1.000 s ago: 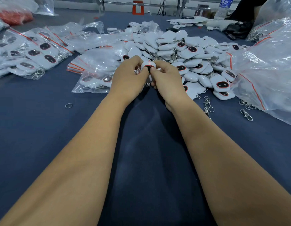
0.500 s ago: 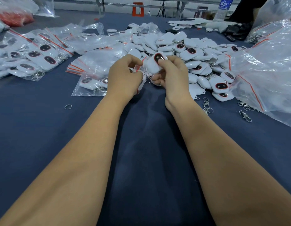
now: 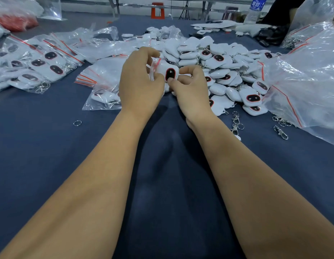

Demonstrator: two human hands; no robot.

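My right hand (image 3: 190,90) pinches a white keychain toy (image 3: 169,72) with a black, red-rimmed oval face, held upright above the blue tablecloth (image 3: 50,156). My left hand (image 3: 140,81) pinches the mouth of a small clear zip bag (image 3: 154,69) with a red seal strip, right beside the toy. The toy's left part sits at the bag's mouth; how far inside it is I cannot tell. A heap of the same white toys (image 3: 218,71) lies just behind and to the right of my hands.
Bagged toys (image 3: 37,66) lie at the left, one bagged toy (image 3: 104,98) beside my left wrist, a stack of flat bags (image 3: 98,73) behind it. A large clear bag (image 3: 308,81) fills the right. Loose clasps (image 3: 237,122) and a ring (image 3: 77,123) lie on the cloth. A bottle (image 3: 255,10) stands far back.
The toy has turned so its black face points toward me and has come lower, against the bag's mouth. Both hands have closed in together on it.
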